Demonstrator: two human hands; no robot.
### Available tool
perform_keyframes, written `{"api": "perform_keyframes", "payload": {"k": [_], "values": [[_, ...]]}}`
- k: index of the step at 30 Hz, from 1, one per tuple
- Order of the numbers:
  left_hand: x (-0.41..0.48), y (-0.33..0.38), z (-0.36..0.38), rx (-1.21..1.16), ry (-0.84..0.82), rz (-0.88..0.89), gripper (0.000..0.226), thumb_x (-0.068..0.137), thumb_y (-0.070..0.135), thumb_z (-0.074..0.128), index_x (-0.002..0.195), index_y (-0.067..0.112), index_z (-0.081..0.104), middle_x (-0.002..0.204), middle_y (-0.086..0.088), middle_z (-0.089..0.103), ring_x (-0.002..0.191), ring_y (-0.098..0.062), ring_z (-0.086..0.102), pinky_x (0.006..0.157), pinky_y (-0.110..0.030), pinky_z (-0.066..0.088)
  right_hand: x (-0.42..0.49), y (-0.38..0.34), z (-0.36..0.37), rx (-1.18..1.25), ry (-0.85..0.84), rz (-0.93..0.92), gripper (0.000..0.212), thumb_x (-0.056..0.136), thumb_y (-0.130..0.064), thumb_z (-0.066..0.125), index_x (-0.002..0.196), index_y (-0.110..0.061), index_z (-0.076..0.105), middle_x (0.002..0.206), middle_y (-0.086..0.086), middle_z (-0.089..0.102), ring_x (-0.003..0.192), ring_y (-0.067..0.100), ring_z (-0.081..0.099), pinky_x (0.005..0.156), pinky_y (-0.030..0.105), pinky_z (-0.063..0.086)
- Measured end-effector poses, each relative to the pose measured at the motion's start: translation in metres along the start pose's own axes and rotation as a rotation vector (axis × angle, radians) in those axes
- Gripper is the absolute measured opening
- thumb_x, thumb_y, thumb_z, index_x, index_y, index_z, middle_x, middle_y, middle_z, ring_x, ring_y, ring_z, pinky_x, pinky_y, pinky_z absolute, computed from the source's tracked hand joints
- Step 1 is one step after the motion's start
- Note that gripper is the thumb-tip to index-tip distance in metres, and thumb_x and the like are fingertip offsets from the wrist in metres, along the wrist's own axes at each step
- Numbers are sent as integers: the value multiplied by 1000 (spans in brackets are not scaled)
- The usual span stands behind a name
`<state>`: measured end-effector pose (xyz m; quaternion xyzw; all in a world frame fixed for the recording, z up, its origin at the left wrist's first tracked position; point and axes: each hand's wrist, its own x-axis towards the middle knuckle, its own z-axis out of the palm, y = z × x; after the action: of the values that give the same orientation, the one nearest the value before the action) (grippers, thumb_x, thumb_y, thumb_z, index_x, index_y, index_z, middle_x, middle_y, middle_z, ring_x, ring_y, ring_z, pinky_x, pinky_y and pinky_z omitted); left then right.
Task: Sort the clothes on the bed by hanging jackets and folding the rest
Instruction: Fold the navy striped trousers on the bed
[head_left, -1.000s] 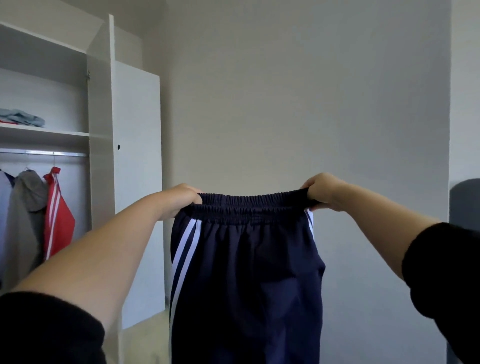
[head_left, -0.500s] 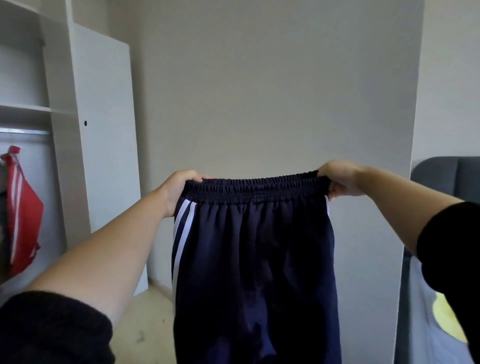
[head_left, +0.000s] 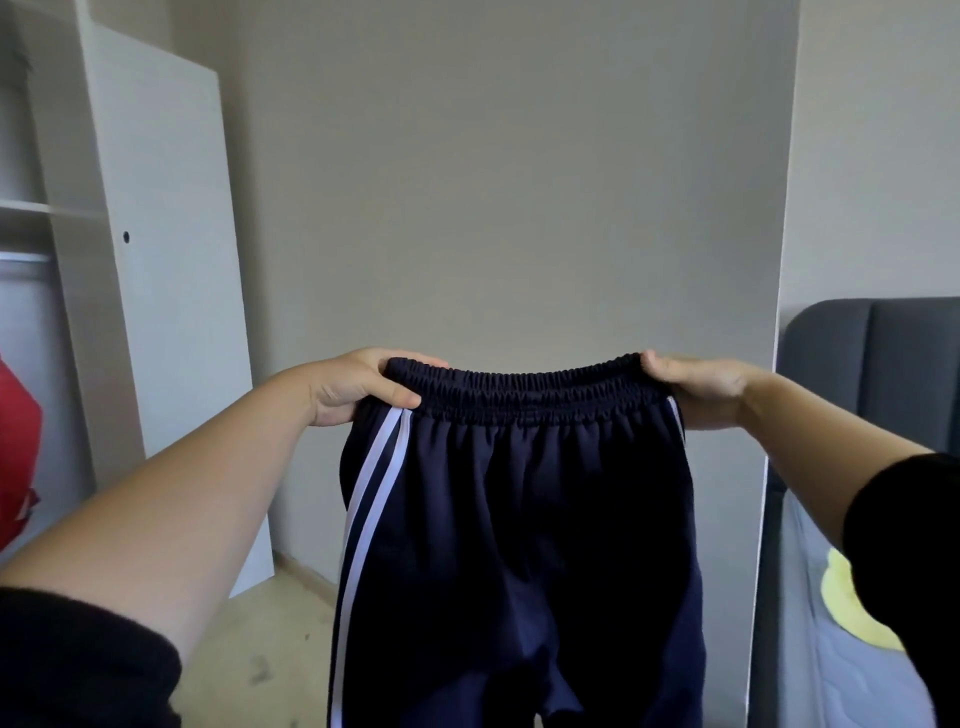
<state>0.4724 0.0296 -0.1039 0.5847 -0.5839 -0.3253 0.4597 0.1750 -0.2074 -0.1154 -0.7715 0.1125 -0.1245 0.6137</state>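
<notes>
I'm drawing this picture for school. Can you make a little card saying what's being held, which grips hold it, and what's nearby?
held: trousers, dark blue, white side stripes, hanging down
left grip: holds the waistband's left end
right grip: holds the waistband's right end
left side: white wardrobe, red cloth at the edge
right side: bed, grey headboard, yellow thing on the bed

The navy cloth track trousers with white side stripes are looking matt. At 9 o'clock the white wardrobe door is looking smooth; at 3 o'clock the grey upholstered headboard is looking matt.
</notes>
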Motion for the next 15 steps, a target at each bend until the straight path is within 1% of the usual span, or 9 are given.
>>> {"api": "perform_keyframes", "payload": {"k": [1, 2, 4, 6, 8, 10, 11, 13, 15], "values": [[1, -1, 1, 31, 73, -3, 42, 79, -13, 58, 111, 13, 65, 105, -5, 72, 96, -20, 68, 77, -23, 55, -3, 2, 0, -53, -95, -9, 78, 62, -39, 87, 123, 1, 60, 128, 20, 59, 117, 33, 59, 90, 36, 52], [2, -2, 2, 68, 149, -10, 35, 81, -12, 59, 105, 12, 67, 99, -4, 73, 92, -20, 68, 74, -22, 55, -5, 1, 1, -97, -142, -14, 77, 63, -27, 88, 126, 3, 56, 130, 22, 58, 118, 35, 57, 93, 38, 50], [3, -1, 2, 160, 250, -15, 27, 82, -10, 63, 96, 12, 68, 90, -1, 73, 86, -18, 68, 71, -20, 53, -6, -1, 0, -109, -143, -15, 72, 58, -13, 89, 120, 5, 59, 125, 23, 61, 114, 35, 60, 93, 39, 50], [1, 6, 1, 257, 259, 17, 24, 81, -11, 64, 86, 12, 67, 77, 4, 71, 75, -12, 67, 67, -15, 52, -7, -8, -1, -85, -115, -84, 54, 60, -6, 84, 109, 5, 64, 115, 22, 66, 106, 34, 64, 91, 42, 50], [-3, 20, 2, 370, 245, 78, 24, 79, -11, 66, 81, 13, 65, 66, 9, 66, 66, -5, 62, 63, -10, 48, -9, -18, 1, -52, -158, -210, 33, 67, -2, 76, 100, 1, 69, 118, 20, 65, 111, 34, 61, 95, 45, 46], [-3, 36, 7, 521, 261, 143, 24, 76, -10, 70, 77, 14, 64, 61, 15, 61, 59, 1, 55, 60, -7, 42, -8, -27, 7, 13, -280, -321, 21, 70, -2, 76, 90, -7, 72, 130, 14, 60, 123, 30, 54, 99, 43, 45], [-2, 43, 11, 610, 280, 173, 24, 73, -9, 71, 75, 14, 64, 60, 15, 60, 58, 2, 53, 58, -7, 41, -7, -31, 12, 28, -345, -352, 17, 72, -4, 77, 88, -10, 73, 127, 11, 62, 122, 28, 55, 99, 42, 45], [2, 51, 20, 876, 323, 244, 23, 71, -10, 69, 73, 13, 63, 71, 11, 65, 67, -1, 56, 62, -13, 43, -4, -35, 23, -34, -439, -366, 13, 76, -10, 76, 88, -15, 73, 108, 6, 70, 105, 23, 64, 92, 37, 49], [6, 53, 33, 1183, 351, 363, 27, 69, -11, 60, 70, 16, 60, 82, 8, 65, 85, -9, 52, 73, -23, 44, -1, -37, 33, -74, -402, -298, 18, 67, -15, 84, 82, -16, 74, 89, 4, 71, 85, 21, 68, 80, 34, 54]]}}
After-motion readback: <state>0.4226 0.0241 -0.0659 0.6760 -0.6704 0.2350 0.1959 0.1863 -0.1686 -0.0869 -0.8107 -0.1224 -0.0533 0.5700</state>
